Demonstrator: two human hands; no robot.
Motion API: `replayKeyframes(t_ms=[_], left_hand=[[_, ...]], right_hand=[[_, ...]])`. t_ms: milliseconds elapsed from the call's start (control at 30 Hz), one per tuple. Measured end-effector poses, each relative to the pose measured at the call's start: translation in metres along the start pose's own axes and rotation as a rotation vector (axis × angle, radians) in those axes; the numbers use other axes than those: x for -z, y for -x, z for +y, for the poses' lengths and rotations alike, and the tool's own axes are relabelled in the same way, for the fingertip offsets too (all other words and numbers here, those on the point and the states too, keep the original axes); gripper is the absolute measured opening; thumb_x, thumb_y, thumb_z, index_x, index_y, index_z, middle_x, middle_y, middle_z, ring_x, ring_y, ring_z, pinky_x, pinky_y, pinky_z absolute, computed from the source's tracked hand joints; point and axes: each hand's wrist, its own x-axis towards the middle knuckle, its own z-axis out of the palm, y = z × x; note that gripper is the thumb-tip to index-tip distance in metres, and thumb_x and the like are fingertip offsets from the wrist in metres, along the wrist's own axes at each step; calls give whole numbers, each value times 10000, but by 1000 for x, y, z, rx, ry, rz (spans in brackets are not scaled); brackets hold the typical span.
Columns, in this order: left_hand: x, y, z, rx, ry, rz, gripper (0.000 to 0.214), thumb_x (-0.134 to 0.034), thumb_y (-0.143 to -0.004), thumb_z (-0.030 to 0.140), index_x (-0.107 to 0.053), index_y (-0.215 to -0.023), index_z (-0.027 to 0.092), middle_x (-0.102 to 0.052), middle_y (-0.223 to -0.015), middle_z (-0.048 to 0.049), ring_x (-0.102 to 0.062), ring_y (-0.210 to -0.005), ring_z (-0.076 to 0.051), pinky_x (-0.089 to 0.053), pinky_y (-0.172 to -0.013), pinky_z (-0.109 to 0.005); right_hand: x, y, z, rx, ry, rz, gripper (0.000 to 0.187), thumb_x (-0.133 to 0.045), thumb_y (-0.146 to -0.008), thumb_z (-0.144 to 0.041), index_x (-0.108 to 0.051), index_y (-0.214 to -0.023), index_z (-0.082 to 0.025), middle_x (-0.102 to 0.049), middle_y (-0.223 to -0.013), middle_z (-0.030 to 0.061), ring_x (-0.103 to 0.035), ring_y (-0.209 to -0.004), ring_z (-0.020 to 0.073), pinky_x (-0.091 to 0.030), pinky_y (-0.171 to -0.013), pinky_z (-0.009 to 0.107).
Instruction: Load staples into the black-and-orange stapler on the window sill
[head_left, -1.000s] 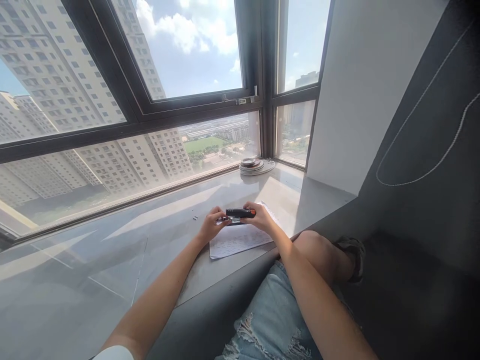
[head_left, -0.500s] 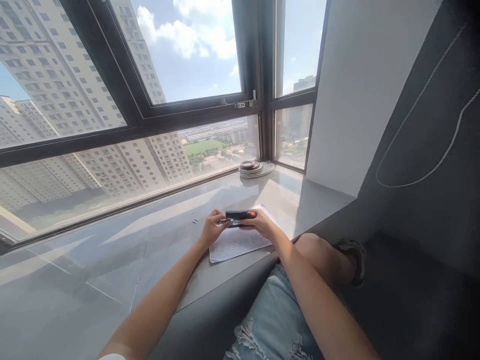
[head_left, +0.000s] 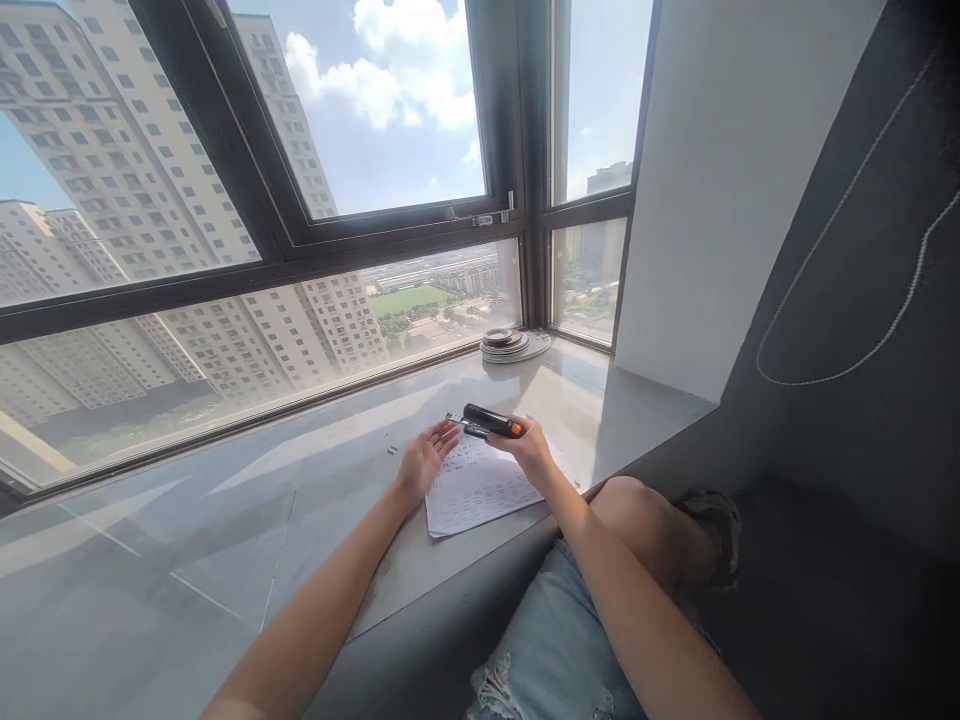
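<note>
A black stapler (head_left: 491, 421) with an orange patch is held in my right hand (head_left: 531, 447) above the papers. Its top arm is parted from its base, and a metal strip juts out on the left. My left hand (head_left: 424, 461) is beside the stapler's metal end, palm turned up and fingers apart, with nothing in it. Below both hands lie written sheets of paper (head_left: 480, 491) on the sill. Left of my left hand, small staple strips (head_left: 392, 450) rest on the sill.
The grey tiled windowsill (head_left: 322, 440) runs along the windows, its front edge above my knee (head_left: 626, 500). In the far corner sits a stack of round plates or coasters (head_left: 510, 345). At right, a white cord (head_left: 825, 380) hangs by the wall.
My left hand has let go of the stapler and opened, moving slightly left and down. The stapler has tilted in my right hand, and its metal strip now shows.
</note>
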Motion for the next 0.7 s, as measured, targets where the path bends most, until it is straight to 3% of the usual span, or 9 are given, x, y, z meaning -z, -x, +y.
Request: replayKeyframes(t_ms=[133,333,533,600,700], left_hand=[[4,0,6,114,125,0,403,-540,-1002,377,-691,-1216,72,-640,-1396,-231,-622,-1315,-310,-497,-1130,-450],[-6,0,12,200,287,89,510,-491,-1025,375,-569,-1403,42,-612,-1419,-265,-645,-1289,-319,-566,-1055,-452],[-26,-7,-11,210,480,319,512,-362,-1054,375,-516,-1436,70,-611,-1402,-268,-714,-1162,-294,-644,-888,-419],[-28,-9,-20,211,515,349,518,-352,-1054,399,-530,-1422,80,-618,-1390,-266,-723,-1136,-288,-647,-866,-411],[-25,-9,-26,179,549,290,530,-378,-1045,446,-556,-1402,98,-629,-1377,-261,-716,-1150,-294,-634,-898,-423]], right_hand=[[-4,3,-2,104,39,34,391,-786,-682,-337,-802,-1038,-176,-723,-831,9,-616,-745,181,-502,-696,297],[-9,7,-8,117,60,43,351,-758,-720,-317,-804,-1038,-177,-707,-791,8,-584,-698,174,-473,-655,291],[-4,11,-12,235,175,65,317,-708,-789,-292,-796,-1073,-182,-749,-858,22,-639,-741,190,-516,-704,309],[-4,12,-14,276,222,58,321,-697,-810,-281,-790,-1102,-186,-776,-914,40,-692,-798,219,-557,-754,335],[-7,14,-13,445,297,8,340,-685,-824,-221,-775,-1153,-213,-779,-1139,82,-735,-1047,277,-577,-954,411]])
